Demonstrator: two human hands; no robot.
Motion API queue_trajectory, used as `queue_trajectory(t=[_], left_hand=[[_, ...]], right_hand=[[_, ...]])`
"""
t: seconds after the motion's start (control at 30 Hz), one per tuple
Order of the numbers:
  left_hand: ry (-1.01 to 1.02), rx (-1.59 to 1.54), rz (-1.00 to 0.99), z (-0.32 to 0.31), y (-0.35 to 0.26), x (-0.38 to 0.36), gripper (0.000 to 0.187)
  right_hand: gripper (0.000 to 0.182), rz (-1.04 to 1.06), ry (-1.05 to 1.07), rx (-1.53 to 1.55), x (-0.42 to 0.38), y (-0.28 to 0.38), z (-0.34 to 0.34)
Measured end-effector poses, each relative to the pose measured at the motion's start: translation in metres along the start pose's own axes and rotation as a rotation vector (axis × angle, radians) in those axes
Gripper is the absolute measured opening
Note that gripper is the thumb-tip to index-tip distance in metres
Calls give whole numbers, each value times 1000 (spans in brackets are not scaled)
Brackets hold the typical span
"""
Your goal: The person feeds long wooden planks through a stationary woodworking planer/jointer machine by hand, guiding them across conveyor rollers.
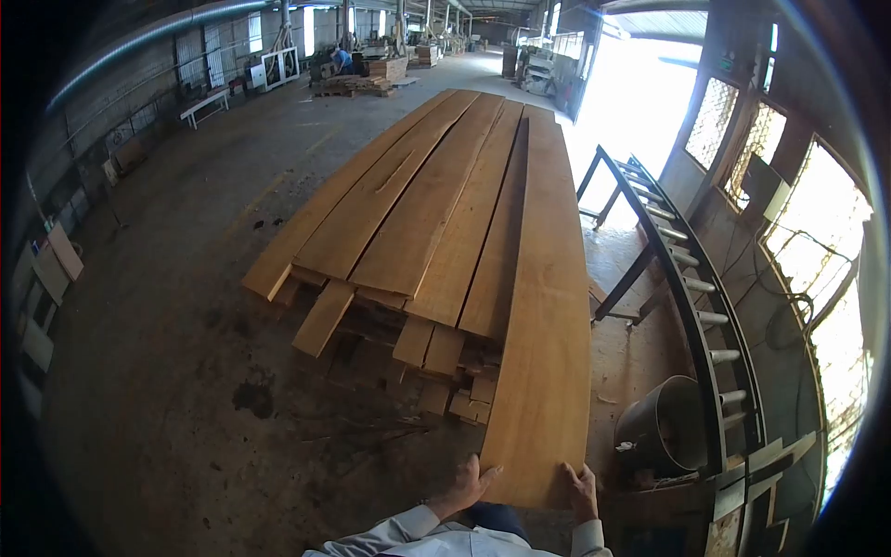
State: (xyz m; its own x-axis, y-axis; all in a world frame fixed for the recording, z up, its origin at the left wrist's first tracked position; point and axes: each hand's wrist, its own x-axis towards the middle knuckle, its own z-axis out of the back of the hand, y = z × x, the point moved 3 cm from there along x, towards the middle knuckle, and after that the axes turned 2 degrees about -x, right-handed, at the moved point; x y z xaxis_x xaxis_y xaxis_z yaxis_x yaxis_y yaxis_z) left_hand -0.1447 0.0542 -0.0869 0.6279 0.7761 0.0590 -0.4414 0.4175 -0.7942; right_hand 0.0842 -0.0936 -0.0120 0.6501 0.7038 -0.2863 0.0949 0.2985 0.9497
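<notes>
A long, wide wooden plank (543, 306) runs away from me along the right side of a stack of planks (399, 204). My left hand (467, 486) grips the left edge of its near end, thumb on top. On the opposite edge, my right hand (581, 490) holds the same end, its thumb also on the upper face. The fingers beneath the plank are hidden. This near end juts out well past the stack toward my body, while the far part lies over the other planks. Shorter board ends (325, 318) stick out below the top layer.
To the right stands a roller conveyor (682, 260) on dark legs, with a grey bin (661, 425) beside its near end. Scrap boards (761, 483) lean at lower right. Farther back, a person in blue (342, 61) is near more stacked wood (388, 70).
</notes>
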Motion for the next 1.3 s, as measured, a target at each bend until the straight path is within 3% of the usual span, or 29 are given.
queue_trajectory(t=[0.07, 0.17, 0.27, 0.37, 0.47, 0.57, 0.67, 0.8, 0.97, 1.1, 1.17, 1.3], left_hand=[[68, -210, 183, 24, -17, -17, 64], [-72, -280, 320, 19, -23, -30, 74], [96, -211, 494, 49, -53, -21, 79], [-1, -169, 496, 30, -32, -19, 79], [-86, -273, 411, 62, -88, -24, 79], [-48, -150, 371, 50, -58, -24, 76], [-38, -246, 323, 59, -54, -46, 76], [41, -139, 455, 77, -56, -90, 80], [86, -80, 576, 69, -24, -115, 85], [59, -121, 471, 73, -39, -107, 86], [45, -121, 421, 77, -40, -96, 85], [47, -171, 470, 84, -56, -81, 73]], right_hand=[[28, 4, 6, 59, -27, -2, -6], [31, -16, -14, -12, -37, -12, -2], [33, 32, -23, -55, -37, -12, -3], [36, 69, -16, 16, -34, -12, -2], [38, 110, -57, -45, -23, -40, 1], [40, 67, -72, -107, -29, -37, 4], [41, 67, -95, -175, -54, -51, -5], [44, 14, -77, -201, -109, -45, -16], [50, -28, -65, -91, -124, -84, -19], [41, -59, 12, -16, -124, -86, -16], [40, -97, 67, 166, -133, -87, -14], [41, -207, 142, 331, -151, -86, -10]])
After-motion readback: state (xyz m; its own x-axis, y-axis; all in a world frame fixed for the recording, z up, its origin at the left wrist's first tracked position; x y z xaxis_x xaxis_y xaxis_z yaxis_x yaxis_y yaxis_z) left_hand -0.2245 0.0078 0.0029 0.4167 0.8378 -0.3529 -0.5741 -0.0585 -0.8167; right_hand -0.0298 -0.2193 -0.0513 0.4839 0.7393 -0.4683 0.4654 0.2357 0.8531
